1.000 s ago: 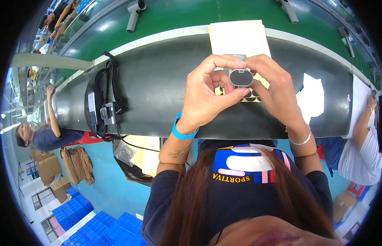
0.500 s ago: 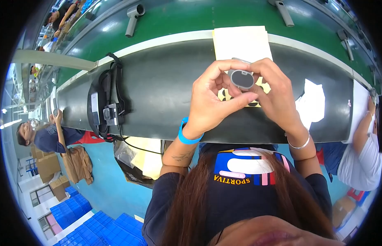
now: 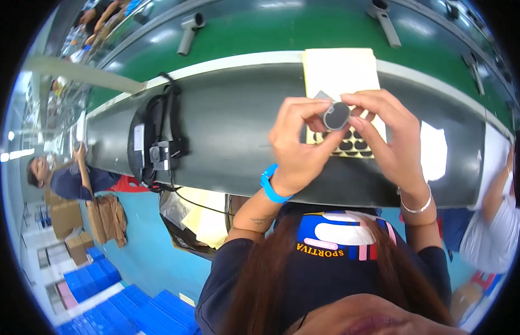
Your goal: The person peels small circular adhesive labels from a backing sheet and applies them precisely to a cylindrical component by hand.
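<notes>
A grey device with a dark oval end face point(image 3: 336, 116) is held up over the bench, its end tilted toward me. My left hand point(image 3: 298, 137) grips it from the left, thumb below and fingers wrapped behind. On the other side, my right hand point(image 3: 391, 125) has its thumb and fingertips closed at the rim of the oval end. Beneath both hands lies a pale yellow sheet point(image 3: 341, 70) bearing rows of black oval stickers point(image 3: 358, 146). The rest of the device's body is mostly hidden behind the fingers.
A black strap headset point(image 3: 154, 139) with a cable lies left on the dark bench point(image 3: 232, 123). White paper point(image 3: 434, 151) sits at right. Grey devices point(image 3: 188, 34) rest on the green conveyor point(image 3: 288, 28) beyond. Co-workers sit either side; an open box point(image 3: 198, 223) stands below.
The dark oval end has turned and now tilts more to one side. My right fingers have shifted to its right rim, uncovering more stickers. The whole view has shifted slightly.
</notes>
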